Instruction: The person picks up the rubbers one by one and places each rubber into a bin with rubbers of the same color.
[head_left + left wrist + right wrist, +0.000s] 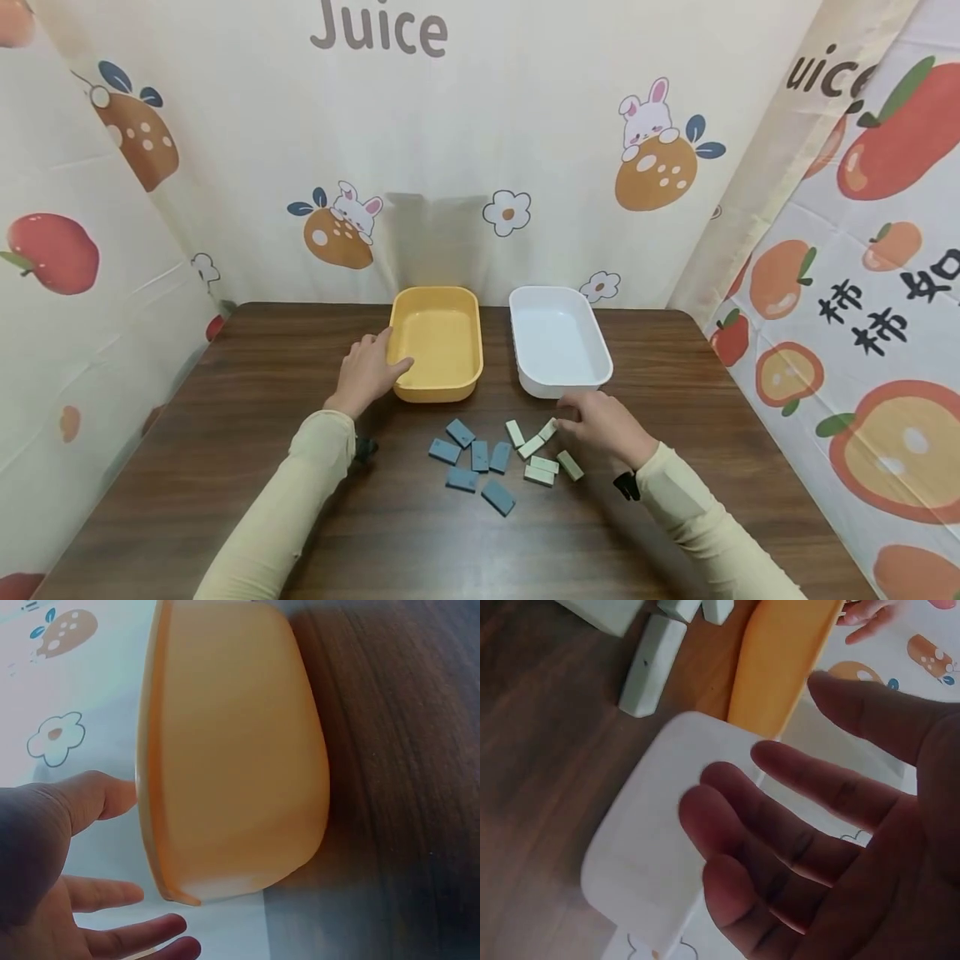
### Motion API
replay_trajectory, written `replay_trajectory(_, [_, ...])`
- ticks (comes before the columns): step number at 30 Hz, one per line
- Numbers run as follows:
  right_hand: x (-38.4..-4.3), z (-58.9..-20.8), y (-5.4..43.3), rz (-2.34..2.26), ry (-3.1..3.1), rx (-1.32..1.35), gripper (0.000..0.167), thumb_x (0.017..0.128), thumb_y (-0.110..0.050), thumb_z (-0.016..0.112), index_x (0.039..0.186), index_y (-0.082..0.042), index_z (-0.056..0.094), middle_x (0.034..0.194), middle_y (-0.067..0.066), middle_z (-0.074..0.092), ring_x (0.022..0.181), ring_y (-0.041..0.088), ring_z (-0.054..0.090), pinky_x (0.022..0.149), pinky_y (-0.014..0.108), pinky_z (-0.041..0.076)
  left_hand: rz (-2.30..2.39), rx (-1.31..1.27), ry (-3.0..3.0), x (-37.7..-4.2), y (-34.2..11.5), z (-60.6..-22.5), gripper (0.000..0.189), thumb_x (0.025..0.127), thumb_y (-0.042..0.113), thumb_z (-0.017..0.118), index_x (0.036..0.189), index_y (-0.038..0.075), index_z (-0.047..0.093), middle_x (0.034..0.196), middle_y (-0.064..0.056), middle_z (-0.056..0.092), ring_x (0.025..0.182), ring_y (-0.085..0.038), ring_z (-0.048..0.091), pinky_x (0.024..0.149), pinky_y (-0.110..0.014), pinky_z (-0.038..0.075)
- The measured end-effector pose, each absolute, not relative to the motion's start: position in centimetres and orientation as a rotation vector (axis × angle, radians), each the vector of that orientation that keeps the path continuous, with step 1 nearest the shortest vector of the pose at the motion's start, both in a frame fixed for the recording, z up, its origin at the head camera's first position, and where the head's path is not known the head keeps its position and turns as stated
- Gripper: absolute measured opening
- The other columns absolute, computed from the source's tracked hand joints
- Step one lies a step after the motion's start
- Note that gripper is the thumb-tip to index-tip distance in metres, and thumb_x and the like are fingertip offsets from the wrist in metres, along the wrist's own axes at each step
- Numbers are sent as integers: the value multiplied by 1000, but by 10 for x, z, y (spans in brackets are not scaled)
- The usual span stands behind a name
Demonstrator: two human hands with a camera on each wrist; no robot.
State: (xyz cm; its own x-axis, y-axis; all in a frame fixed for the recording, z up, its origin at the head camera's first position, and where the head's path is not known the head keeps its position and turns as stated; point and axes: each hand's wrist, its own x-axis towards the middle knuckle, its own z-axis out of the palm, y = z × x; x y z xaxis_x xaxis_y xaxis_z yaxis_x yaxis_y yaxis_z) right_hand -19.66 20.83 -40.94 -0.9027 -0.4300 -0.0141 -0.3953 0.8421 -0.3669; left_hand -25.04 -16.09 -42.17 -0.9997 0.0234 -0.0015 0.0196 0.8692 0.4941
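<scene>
My left hand [367,372] is at the left side of a yellow plastic tub [435,343], fingers spread and relaxed, gripping nothing. In the left wrist view the thumb is close to the rim of the tub [150,810]; whether it touches is hard to tell. Just in front of the white plastic tub [561,337] hovers my right hand [606,423], fingers loosely bent and holding nothing, as the right wrist view shows. Nearest to it lie several pale green blocks [540,477]. Left of those, several blue-grey blocks [462,479] are scattered flat.
Both tubs stand side by side at the back of the dark wooden table [360,533], with a narrow gap between them. Behind them hangs a printed curtain [480,125], and similar fabric [832,250] closes in the sides.
</scene>
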Motion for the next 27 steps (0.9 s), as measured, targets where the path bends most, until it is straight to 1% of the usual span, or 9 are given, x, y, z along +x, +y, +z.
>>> replay_trajectory(4, [-193, -415, 208, -538, 2867, -627, 27, 84, -17, 73, 107, -5, 70, 84, 2, 70, 64, 9, 56, 61, 32, 47, 814, 19, 3020, -250, -162, -424, 73, 93, 42, 58, 151, 4, 33, 137, -27, 47, 122, -43, 45, 102, -59, 38])
replay_trajectory(7, [-191, -419, 207, -462, 2840, -626, 30, 81, -19, 76, 107, -6, 70, 87, 3, 71, 65, 11, 56, 62, 34, 48, 822, 27, 3029, -250, -163, -425, 71, 94, 40, 59, 150, 4, 35, 133, -27, 50, 117, -42, 49, 99, -57, 40])
replay_trajectory(10, [-188, -423, 205, -378, 2822, -622, 31, 78, -22, 80, 104, -9, 70, 92, 3, 71, 70, 12, 57, 65, 36, 49, 823, 39, 3040, -250, -163, -427, 70, 94, 39, 59, 150, 4, 36, 130, -27, 52, 113, -42, 52, 97, -55, 43])
replay_trajectory(14, [-185, -428, 204, -372, 2786, -602, 30, 76, -20, 81, 102, -12, 69, 96, 3, 70, 75, 14, 58, 66, 38, 49, 832, 42, 3036, -250, -164, -430, 69, 94, 39, 58, 150, 4, 36, 133, -27, 52, 116, -43, 53, 99, -56, 42])
replay_trajectory(18, [-181, -431, 203, -411, 2753, -591, 30, 74, -15, 81, 101, -11, 69, 95, 3, 71, 72, 14, 56, 64, 35, 47, 838, 50, 3040, -249, -166, -432, 66, 95, 37, 56, 149, 3, 37, 134, -27, 52, 117, -44, 53, 98, -57, 42])
replay_trajectory(21, [-181, -433, 202, -413, 2739, -608, 29, 73, -12, 80, 100, -10, 70, 92, 2, 72, 69, 12, 54, 62, 32, 46, 843, 66, 3055, -249, -167, -433, 63, 96, 35, 55, 147, 2, 40, 129, -27, 54, 113, -43, 55, 94, -57, 44])
replay_trajectory(27, [-180, -440, 201, -452, 2707, -586, 24, 74, -10, 80, 96, -11, 72, 74, -4, 65, 62, 11, 51, 58, 29, 42, 860, 51, 3068, -249, -169, -435, 56, 97, 34, 54, 142, 1, 48, 124, -26, 58, 109, -43, 58, 90, -56, 46])
